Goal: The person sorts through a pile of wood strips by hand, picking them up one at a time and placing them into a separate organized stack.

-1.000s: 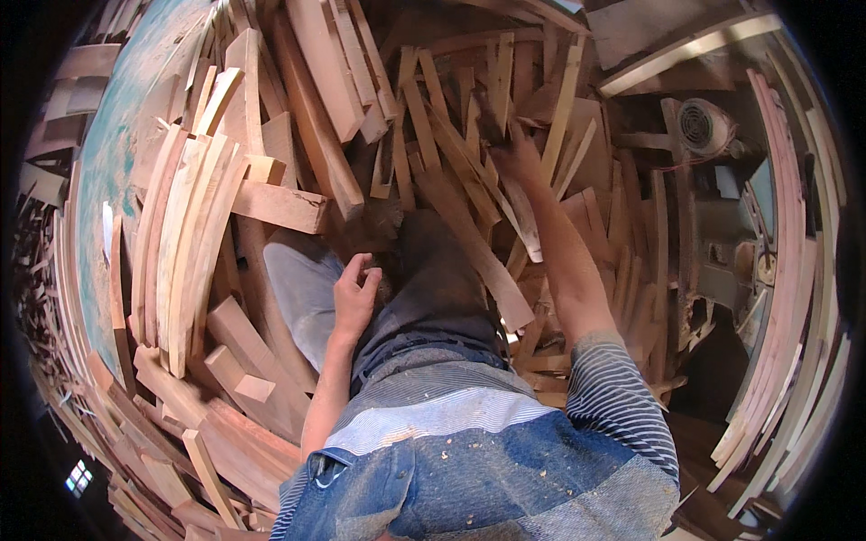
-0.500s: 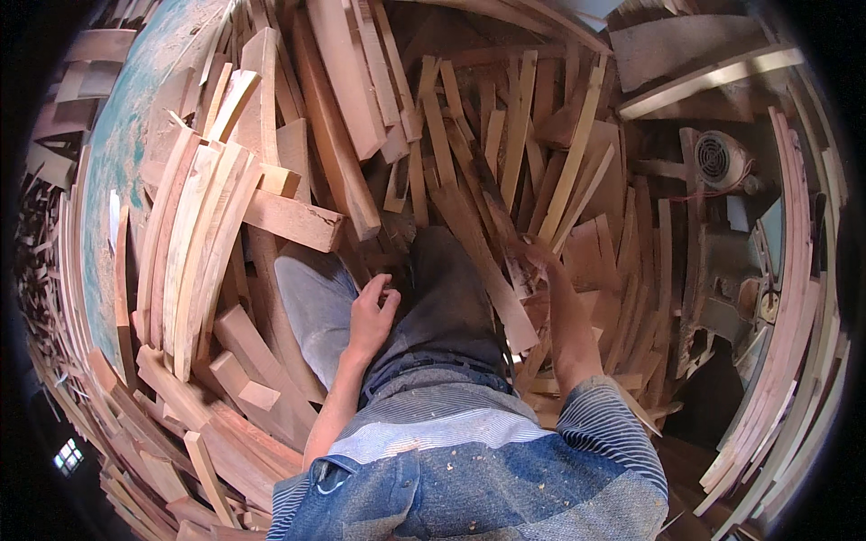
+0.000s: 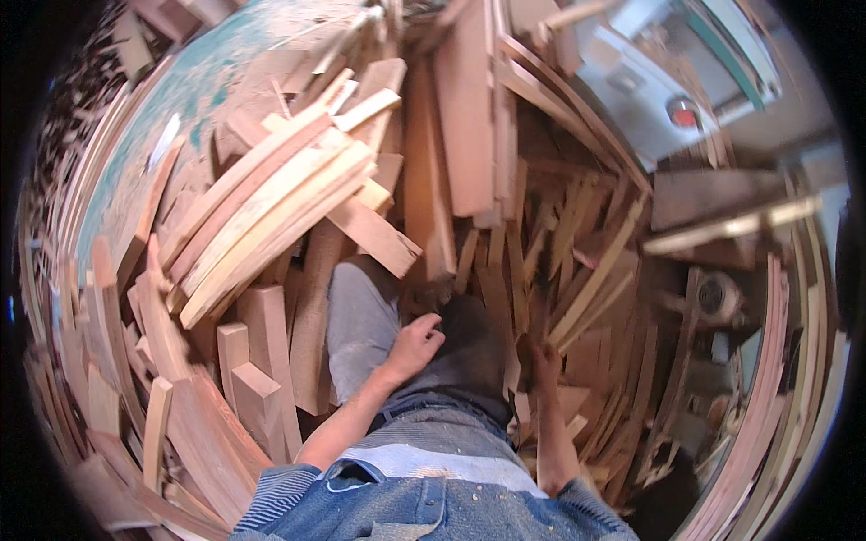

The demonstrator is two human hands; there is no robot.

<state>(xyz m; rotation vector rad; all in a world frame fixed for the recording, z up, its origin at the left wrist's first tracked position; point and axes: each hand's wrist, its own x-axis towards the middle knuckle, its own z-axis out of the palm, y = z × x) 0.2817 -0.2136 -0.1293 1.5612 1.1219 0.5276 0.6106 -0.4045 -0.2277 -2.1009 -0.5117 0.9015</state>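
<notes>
My left hand [image 3: 418,348] rests over my lap above the grey trousers [image 3: 363,311], its fingers loosely curled in with nothing seen in them. My right hand [image 3: 539,362] is low on the right, beside my right thigh, in shadow and smeared by motion. A dark, narrow wooden piece [image 3: 543,270] rises just beyond it; whether the fingers grip it cannot be made out. Several light wooden strips [image 3: 597,270] lean past that hand. Ahead of my left knee, the end of a short thick wooden block [image 3: 379,236] sticks out.
A stack of curved pale wooden pieces [image 3: 271,216] lies at the left, by a green sawdust-covered surface [image 3: 117,171]. Wide boards [image 3: 465,117] stand ahead. Thick offcuts [image 3: 257,388] crowd the left side. At the right are a round-grilled motor [image 3: 719,296] and long bent planks [image 3: 749,406].
The view has swung, so the wood piles appear tilted and a pale machine shows at the upper right. My right hand is closer to my body; the left stays over my lap.
</notes>
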